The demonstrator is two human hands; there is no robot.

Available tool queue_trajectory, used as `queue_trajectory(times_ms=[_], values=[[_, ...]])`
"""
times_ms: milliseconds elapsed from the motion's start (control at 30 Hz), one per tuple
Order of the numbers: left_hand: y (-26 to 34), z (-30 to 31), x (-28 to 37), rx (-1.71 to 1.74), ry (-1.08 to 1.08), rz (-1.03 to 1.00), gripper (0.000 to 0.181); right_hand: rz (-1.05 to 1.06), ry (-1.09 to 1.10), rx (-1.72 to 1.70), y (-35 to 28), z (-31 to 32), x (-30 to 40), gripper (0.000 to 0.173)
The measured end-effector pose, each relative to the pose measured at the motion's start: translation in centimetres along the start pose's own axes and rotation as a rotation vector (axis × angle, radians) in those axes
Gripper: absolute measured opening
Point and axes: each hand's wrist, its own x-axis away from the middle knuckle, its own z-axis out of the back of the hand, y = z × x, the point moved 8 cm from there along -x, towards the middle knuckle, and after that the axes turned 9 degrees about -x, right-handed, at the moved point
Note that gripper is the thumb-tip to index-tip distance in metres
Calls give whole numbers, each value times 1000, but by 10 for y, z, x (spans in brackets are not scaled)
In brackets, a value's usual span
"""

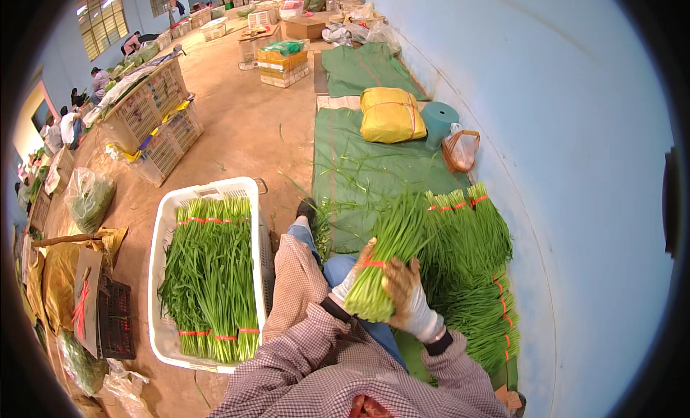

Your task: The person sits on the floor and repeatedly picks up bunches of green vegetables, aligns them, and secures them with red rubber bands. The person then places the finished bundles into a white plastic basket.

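A thick bundle of garlic chives point(398, 229), tied with a red band, is held over my lap between both gloved hands. My left hand point(354, 275) grips its left side near the band. On the other side, my right hand point(408, 299) wraps the pale stem ends, its glove stained brown at the fingers. The leaves point away from me. To my left stands a white plastic crate point(154, 272) holding rows of banded chive bundles point(207, 278), stems at both ends. More banded bundles point(480, 245) are piled beside my right hand, along the wall.
A green tarp point(345, 143) with loose leaves covers the floor ahead. On it are a yellow wrapped package point(391, 116), a teal cylinder point(439, 119) and a wicker basket point(460, 151). Stacked crates point(156, 121) stand farther left, with people point(70, 124) beyond. The blue wall point(582, 175) bounds the right.
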Motion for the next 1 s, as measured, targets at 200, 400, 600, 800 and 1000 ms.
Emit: queue_trajectory(times_ms=[200, 400, 600, 800, 1000], values=[[30, 64, 13, -586, 812, -205, 44, -782, 478, -660, 114, 21, 94, 66], [28, 62, -2, -809, 649, -376, 33, -678, 371, -320, 123, 26, 9, 80], [23, 73, 6, -459, 691, -414, 30, -710, 624, -774, 153, 14, 24, 69], [44, 124, 31, -820, 688, -519, 47, -789, 495, -589, 156, -5, 27, 83], [47, 93, 16, -887, 821, -447, 53, -875, 414, -396, 146, -1, 21, 93]])
